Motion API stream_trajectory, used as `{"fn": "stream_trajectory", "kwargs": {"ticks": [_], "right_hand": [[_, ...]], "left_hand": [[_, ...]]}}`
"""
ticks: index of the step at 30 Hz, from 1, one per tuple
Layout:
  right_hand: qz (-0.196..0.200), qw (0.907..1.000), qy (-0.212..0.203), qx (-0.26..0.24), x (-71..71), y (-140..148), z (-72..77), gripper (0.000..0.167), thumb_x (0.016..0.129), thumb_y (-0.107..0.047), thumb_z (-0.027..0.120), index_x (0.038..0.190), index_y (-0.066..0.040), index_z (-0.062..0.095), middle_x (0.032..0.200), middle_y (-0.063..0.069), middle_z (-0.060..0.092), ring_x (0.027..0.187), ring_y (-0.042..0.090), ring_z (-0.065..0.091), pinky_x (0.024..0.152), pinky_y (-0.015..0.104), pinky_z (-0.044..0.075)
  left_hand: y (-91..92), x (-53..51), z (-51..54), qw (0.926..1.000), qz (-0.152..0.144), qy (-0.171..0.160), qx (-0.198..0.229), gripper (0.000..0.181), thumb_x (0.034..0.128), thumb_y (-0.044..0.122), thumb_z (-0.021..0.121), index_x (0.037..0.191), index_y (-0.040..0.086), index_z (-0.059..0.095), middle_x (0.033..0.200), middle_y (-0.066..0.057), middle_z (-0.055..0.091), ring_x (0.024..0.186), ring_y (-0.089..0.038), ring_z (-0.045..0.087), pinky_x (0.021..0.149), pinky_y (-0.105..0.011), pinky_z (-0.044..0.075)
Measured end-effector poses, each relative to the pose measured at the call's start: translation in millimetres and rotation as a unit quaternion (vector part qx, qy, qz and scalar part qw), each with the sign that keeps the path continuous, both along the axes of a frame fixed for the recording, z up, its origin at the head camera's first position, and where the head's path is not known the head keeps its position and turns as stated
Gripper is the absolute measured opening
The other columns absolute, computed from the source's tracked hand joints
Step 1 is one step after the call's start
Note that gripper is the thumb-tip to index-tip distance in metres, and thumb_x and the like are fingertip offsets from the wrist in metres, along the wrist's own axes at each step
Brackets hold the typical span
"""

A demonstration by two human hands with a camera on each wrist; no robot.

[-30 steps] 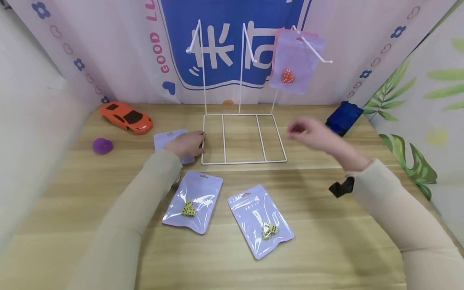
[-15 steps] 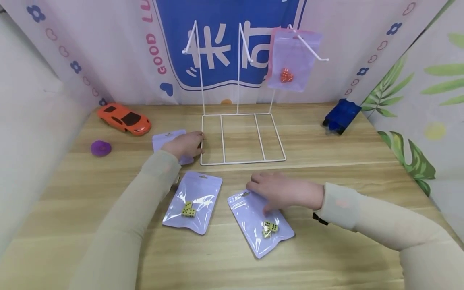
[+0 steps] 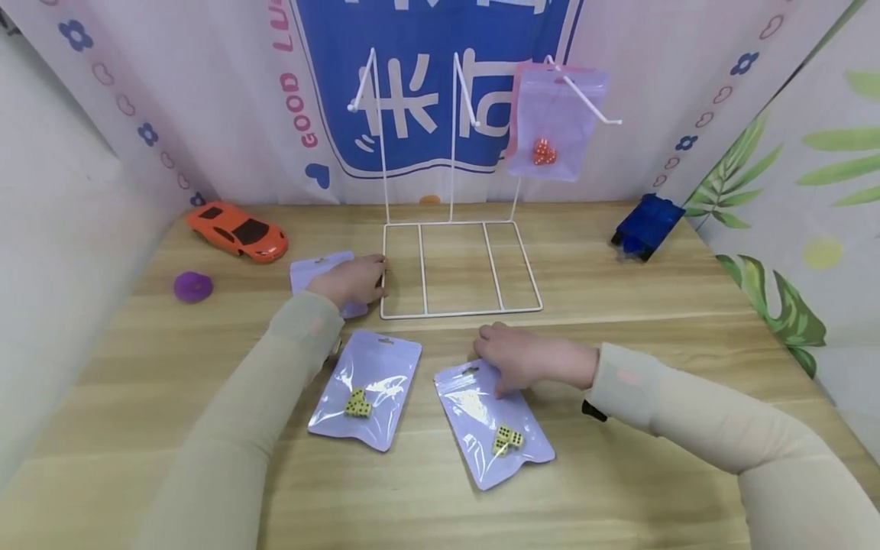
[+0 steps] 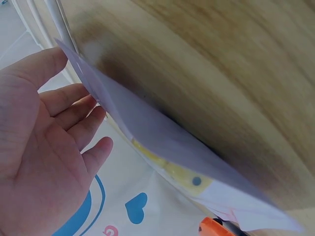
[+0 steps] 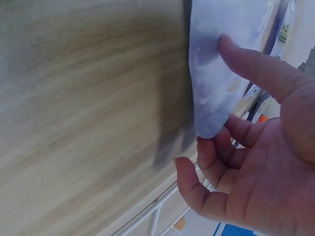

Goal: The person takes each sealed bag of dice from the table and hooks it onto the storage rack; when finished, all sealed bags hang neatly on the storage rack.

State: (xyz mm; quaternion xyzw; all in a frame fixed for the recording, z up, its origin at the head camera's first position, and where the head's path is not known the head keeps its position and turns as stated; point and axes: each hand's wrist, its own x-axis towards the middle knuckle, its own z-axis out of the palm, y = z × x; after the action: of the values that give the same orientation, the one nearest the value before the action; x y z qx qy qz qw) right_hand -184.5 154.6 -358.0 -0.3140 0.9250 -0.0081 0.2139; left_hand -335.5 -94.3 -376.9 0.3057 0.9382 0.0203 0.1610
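Observation:
My left hand [image 3: 352, 281] lies over a purple bag [image 3: 309, 269] beside the rack's left edge; in the left wrist view its fingers are loosely bent near the bag's [image 4: 147, 125] edge, not wrapped round it. My right hand [image 3: 525, 356] is at the top right corner of another purple bag [image 3: 474, 412] with yellow dice [image 3: 506, 440]. In the right wrist view the thumb [image 5: 246, 61] presses on that bag [image 5: 216, 88] and curled fingers hold its edge. Between the hands, a third bag [image 3: 385, 367] with yellow dice lies flat.
Behind the hands stands a white wire rack [image 3: 461, 312] with three upper hooks; a purple bag with red dice [image 3: 557, 114] hangs from the right one. An orange car [image 3: 237, 233] and a purple object [image 3: 193, 286] are at left, a blue object [image 3: 648, 224] at back right.
My right hand has come from beside the rack's right edge down to the front right bag, which has shifted slightly. The left hand has stayed in place.

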Motion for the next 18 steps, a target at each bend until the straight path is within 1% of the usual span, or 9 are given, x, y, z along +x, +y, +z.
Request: {"fn": "stream_trajectory", "kwargs": {"ticks": [2, 5, 8, 9, 11, 14, 16, 18], "right_hand": [[-0.001, 1.0, -0.002, 0.001, -1.2, 1.4, -1.5, 0.052, 0.067, -0.023, 0.08, 0.11, -0.003, 0.058, 0.095, 0.001, 0.051, 0.088, 0.017, 0.048, 0.078, 0.03, 0.046], [0.01, 0.9997, 0.0, -0.023, -2.0, 7.2, -6.3, 0.031, 0.073, -0.019, 0.075, 0.098, -0.007, 0.059, 0.084, -0.003, 0.051, 0.078, 0.014, 0.05, 0.07, 0.027, 0.047], [0.012, 0.9962, -0.003, -0.087, -3.0, 17.6, -10.5, 0.014, 0.079, -0.012, 0.067, 0.085, -0.011, 0.055, 0.073, -0.006, 0.05, 0.067, 0.011, 0.05, 0.06, 0.024, 0.046], [0.009, 0.9938, -0.002, -0.111, -3.3, 22.6, -10.9, 0.011, 0.081, -0.01, 0.064, 0.082, -0.012, 0.053, 0.07, -0.007, 0.049, 0.063, 0.009, 0.048, 0.057, 0.022, 0.045], [0.001, 0.9864, 0.001, -0.164, -4.8, 33.7, -9.3, 0.008, 0.083, -0.007, 0.061, 0.082, -0.01, 0.053, 0.068, -0.007, 0.049, 0.061, 0.007, 0.047, 0.054, 0.021, 0.044], [-0.014, 0.9733, 0.014, -0.229, -6.4, 51.8, 1.5, 0.004, 0.086, -0.005, 0.057, 0.084, -0.008, 0.054, 0.067, -0.007, 0.049, 0.059, 0.006, 0.046, 0.052, 0.021, 0.044], [-0.025, 0.9663, 0.023, -0.255, -6.7, 62.3, 13.4, 0.003, 0.088, -0.006, 0.056, 0.085, -0.007, 0.055, 0.068, -0.006, 0.051, 0.059, 0.006, 0.047, 0.053, 0.023, 0.046], [-0.039, 0.9613, 0.035, -0.27, -6.6, 71.6, 27.1, 0.004, 0.09, -0.008, 0.056, 0.086, -0.007, 0.056, 0.069, -0.004, 0.053, 0.059, 0.007, 0.048, 0.054, 0.024, 0.047]], "left_hand": [[0.2, 0.1, -1.3, 1.0, 0.0, 0.0, 0.004, 0.058, 0.0891, 0.019, 0.058, 0.132, -0.014, 0.036, 0.139, -0.03, 0.029, 0.126, -0.041, 0.032, 0.107, -0.045, 0.024], [-0.4, 0.9, -3.0, 1.0, -0.002, 0.005, 0.008, 0.057, 0.0886, 0.019, 0.058, 0.13, -0.015, 0.037, 0.138, -0.03, 0.032, 0.125, -0.041, 0.034, 0.107, -0.045, 0.026], [-1.2, 1.9, -3.5, 0.9998, -0.008, 0.015, 0.009, 0.056, 0.0883, 0.019, 0.059, 0.128, -0.015, 0.04, 0.136, -0.031, 0.034, 0.123, -0.042, 0.036, 0.106, -0.045, 0.028], [-1.3, 2.1, -3.5, 0.9998, -0.009, 0.017, 0.01, 0.056, 0.0882, 0.019, 0.059, 0.128, -0.016, 0.04, 0.136, -0.031, 0.034, 0.123, -0.042, 0.036, 0.106, -0.045, 0.028], [-1.0, 1.6, -3.5, 0.9998, -0.009, 0.016, 0.012, 0.056, 0.0884, 0.019, 0.059, 0.128, -0.016, 0.04, 0.136, -0.032, 0.034, 0.124, -0.042, 0.036, 0.106, -0.045, 0.028], [0.0, 0.3, -3.3, 0.9999, -0.006, 0.011, 0.012, 0.057, 0.0888, 0.02, 0.059, 0.129, -0.015, 0.039, 0.136, -0.031, 0.034, 0.124, -0.041, 0.035, 0.106, -0.045, 0.027], [0.7, -0.6, -2.9, 0.9999, -0.001, 0.006, 0.011, 0.057, 0.089, 0.02, 0.058, 0.13, -0.015, 0.038, 0.137, -0.031, 0.033, 0.125, -0.041, 0.035, 0.106, -0.046, 0.027], [0.9, -1.3, -2.6, 0.9999, 0.002, 0.005, 0.01, 0.057, 0.089, 0.02, 0.058, 0.131, -0.014, 0.038, 0.138, -0.03, 0.032, 0.125, -0.041, 0.034, 0.106, -0.046, 0.026]]}}
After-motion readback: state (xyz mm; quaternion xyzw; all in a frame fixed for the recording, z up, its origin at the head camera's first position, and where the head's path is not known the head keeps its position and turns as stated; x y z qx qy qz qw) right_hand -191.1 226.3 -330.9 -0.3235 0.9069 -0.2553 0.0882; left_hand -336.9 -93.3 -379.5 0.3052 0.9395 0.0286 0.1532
